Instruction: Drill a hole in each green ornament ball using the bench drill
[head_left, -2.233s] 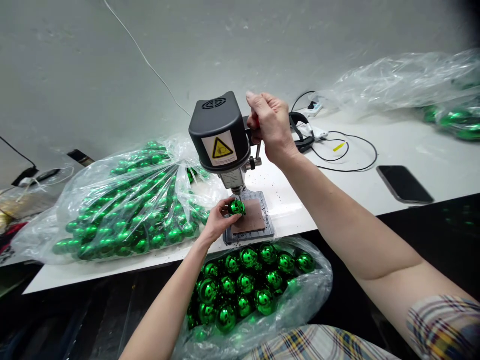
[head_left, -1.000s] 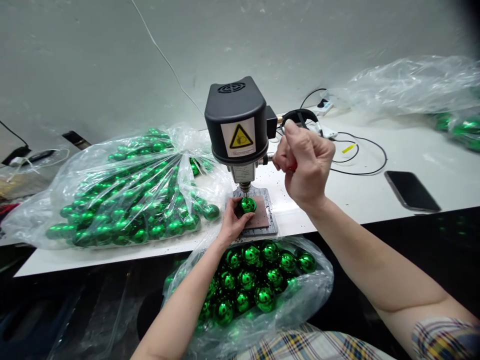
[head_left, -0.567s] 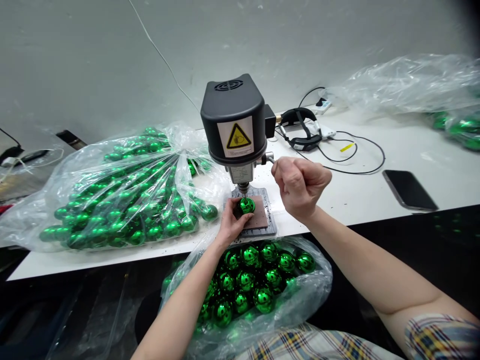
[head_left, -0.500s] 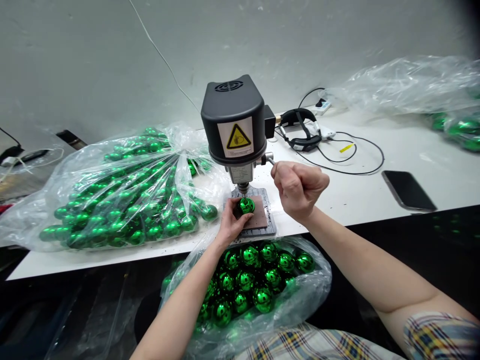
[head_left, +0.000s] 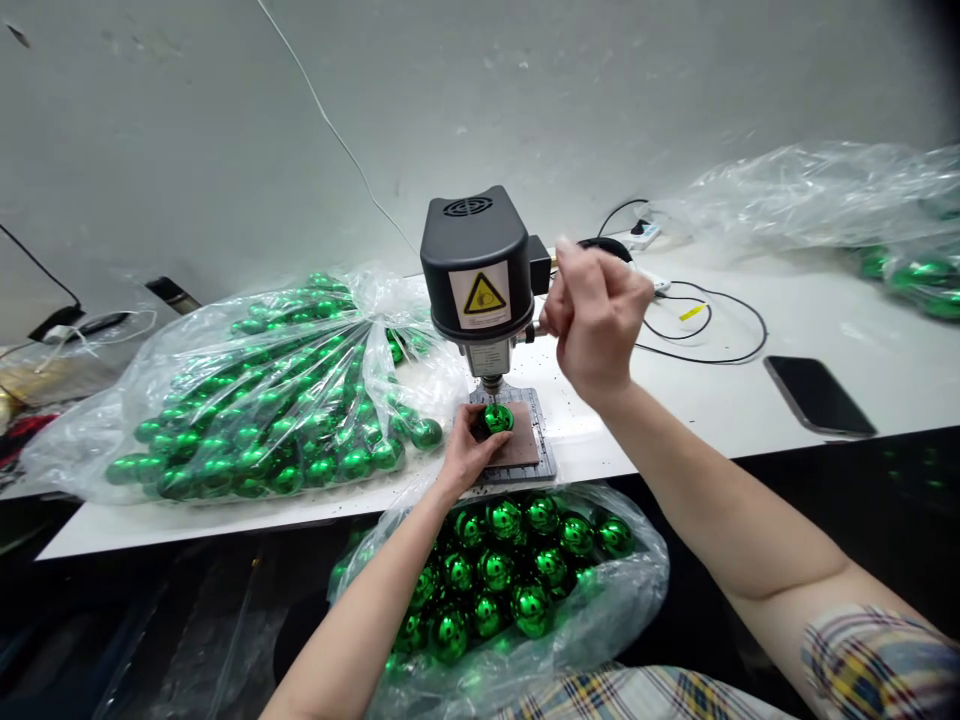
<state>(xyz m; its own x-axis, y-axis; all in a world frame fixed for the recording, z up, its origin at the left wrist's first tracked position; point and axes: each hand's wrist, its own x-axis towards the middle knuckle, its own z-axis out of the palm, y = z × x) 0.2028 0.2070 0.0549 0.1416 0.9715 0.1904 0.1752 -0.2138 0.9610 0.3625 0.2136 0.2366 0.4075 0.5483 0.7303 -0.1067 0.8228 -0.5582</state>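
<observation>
My left hand grips a shiny green bauble by its side, on the brown board over the grey base plate of a small drill press. The drill bit comes down right at the top of the bauble; whether it is inside the bauble cannot be made out. My right hand is closed in a fist around the drill press lever, most of which the fingers hide. A warning label faces me from the black motor housing.
An open plastic bag of green baubles lies at my lap below the table edge. A tied clear bag of baubles fills the left of the white table. To the right are a phone, a black cable and another bag.
My right hand has swung the lever upward and is now higher beside the motor housing. My left hand keeps hold of the bauble under the drill. The whole view has shifted slightly.
</observation>
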